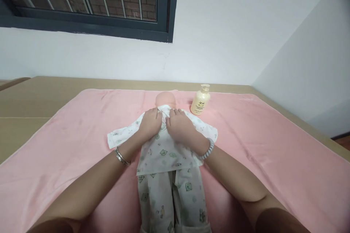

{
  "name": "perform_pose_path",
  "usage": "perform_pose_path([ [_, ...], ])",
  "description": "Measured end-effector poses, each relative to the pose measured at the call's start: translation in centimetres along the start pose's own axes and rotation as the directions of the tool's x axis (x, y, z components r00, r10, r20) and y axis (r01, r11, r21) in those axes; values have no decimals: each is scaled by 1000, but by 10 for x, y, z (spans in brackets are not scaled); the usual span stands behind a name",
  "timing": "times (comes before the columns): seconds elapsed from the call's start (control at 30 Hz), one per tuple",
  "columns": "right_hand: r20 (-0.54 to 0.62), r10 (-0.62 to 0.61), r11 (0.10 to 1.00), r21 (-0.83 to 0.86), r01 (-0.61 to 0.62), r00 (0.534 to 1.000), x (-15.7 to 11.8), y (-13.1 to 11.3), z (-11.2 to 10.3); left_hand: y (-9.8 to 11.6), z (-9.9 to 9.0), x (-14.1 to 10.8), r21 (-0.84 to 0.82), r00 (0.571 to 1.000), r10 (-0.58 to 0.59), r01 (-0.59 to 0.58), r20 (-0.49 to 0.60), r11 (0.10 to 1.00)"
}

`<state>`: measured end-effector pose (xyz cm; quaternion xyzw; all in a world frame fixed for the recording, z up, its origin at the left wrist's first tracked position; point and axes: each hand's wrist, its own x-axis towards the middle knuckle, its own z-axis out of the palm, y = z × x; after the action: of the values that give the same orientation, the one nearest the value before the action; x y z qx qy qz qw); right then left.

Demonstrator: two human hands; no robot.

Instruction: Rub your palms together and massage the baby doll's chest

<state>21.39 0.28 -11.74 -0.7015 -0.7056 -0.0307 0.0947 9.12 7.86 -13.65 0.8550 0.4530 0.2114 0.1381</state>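
Observation:
A baby doll lies on its back or front, I cannot tell which, with its bald head (165,99) pointing away from me. It is dressed in a white printed shirt (164,154) with long sleeves spread out sideways, and matching trousers (161,198). My left hand (151,123) is closed on the shirt just left of the collar, its fingertips partly hidden. Close beside it, my right hand (180,125) has curled fingers on the shirt at the right of the collar. Between the two hands the cloth is gathered into creases.
Beneath the doll a pink blanket (90,131) covers much of a wooden tabletop (24,102). A cream pump bottle (200,101) stands on the blanket right of the doll's head. Behind are a white wall (218,43) and a dark-framed window (161,25).

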Motion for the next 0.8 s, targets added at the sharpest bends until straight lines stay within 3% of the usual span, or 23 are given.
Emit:
perform_pose_path([
  [0.07, 8, -50, 997, -55, 50, 999, -6, -6, -4, -3, -5, 5, -55, 997, -71, 73, 32, 996],
  [0.13, 14, -18, 1000, -7, 18, 1000, -2, -3, -6, 0, -5, 2, -8, 998, -62, 63, 12, 998],
  [0.27, 32, 117, 977, 177, -121, 993, 17, 14, -2, 14, 5, -20, 211, 989, 118, -97, -86, 973],
  [0.37, 30, 123, 975, 180, -127, 992, 18, 14, 1, 17, 6, -24, 234, 977, 201, -179, -73, 956],
  [0.43, -2, 74, 990, 120, -73, 997, 9, 7, 2, 12, 1, -18, 172, 989, 144, -137, -33, 976],
  [0.53, -59, -11, 1000, 15, 12, 998, -5, -6, 4, 3, -8, -3, -5, 998, -40, 40, 41, 999],
  [0.63, -60, 24, 999, 51, -21, 998, -2, -6, 8, -3, -8, 4, -85, 993, -95, 100, 64, 991],
  [0.7, -36, 82, 987, 143, -76, 996, 7, 1, 9, -4, -3, 2, -107, 997, -75, 77, 24, 991],
  [0.8, -1, 119, 955, 274, -114, 993, 21, 16, 7, -1, 2, -5, -243, 987, -53, 14, -154, 970],
])
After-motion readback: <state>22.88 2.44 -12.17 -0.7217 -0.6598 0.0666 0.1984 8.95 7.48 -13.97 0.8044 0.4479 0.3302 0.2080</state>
